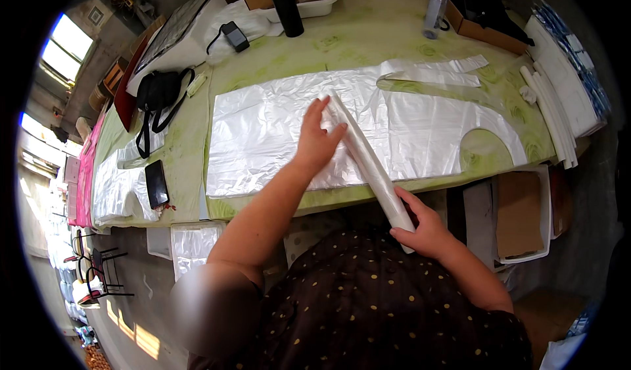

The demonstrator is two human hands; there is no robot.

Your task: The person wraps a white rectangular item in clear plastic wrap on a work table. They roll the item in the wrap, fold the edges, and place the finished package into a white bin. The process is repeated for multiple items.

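A long, narrow white plastic roll [369, 163] slants across the front of the table, its near end close to my body. My right hand [424, 226] wraps round that near end, thumb on one side and fingers on the other. At the far end my left hand [317, 136] has its fingers stretched and apart, thumb and fingertips against the roll's left side. Beneath the roll, white translucent plastic aprons [276, 130] lie flat and wrinkled, with a curved cutout and long strips on the right.
On the green patterned tablecloth [263, 67] are a phone [156, 184], black bag [158, 90], black cylinder [285, 8] and water bottle [434, 11]. More white rolls [549, 113] lie along the right edge. A white bin with cardboard [519, 215] stands below the table.
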